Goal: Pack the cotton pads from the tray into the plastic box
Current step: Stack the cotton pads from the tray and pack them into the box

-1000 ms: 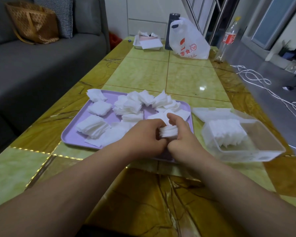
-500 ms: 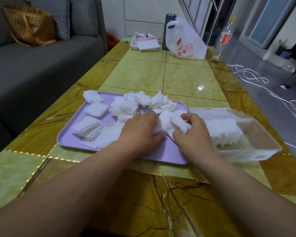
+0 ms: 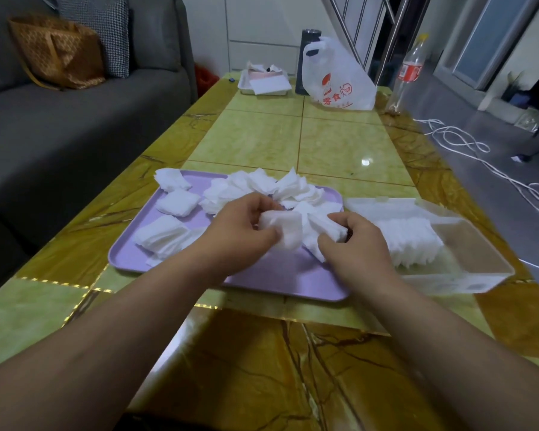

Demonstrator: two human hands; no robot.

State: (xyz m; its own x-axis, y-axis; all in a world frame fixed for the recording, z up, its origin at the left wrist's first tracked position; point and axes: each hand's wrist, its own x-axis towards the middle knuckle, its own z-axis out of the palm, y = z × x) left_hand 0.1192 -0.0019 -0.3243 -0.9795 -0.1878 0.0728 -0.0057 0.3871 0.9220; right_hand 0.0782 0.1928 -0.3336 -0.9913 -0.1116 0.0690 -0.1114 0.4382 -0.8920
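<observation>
Green and amber marble-patterned tiles cover the long surface (image 3: 339,144), with a grey sofa (image 3: 59,119) along its left side and a white plastic bag (image 3: 336,79) and a bottle (image 3: 409,70) at the far end. From the head view, a lilac tray (image 3: 280,278) sits near the front edge, strewn with loose cotton pads (image 3: 178,202). Just beside its right edge stands the clear plastic box (image 3: 467,262), lid open, with a row of pads standing on edge inside. Over the tray, the left hand (image 3: 240,234) has its fingers closed around a small stack of pads (image 3: 285,227). The right hand (image 3: 355,247) pinches another bunch (image 3: 324,227) between thumb and curled fingers.
</observation>
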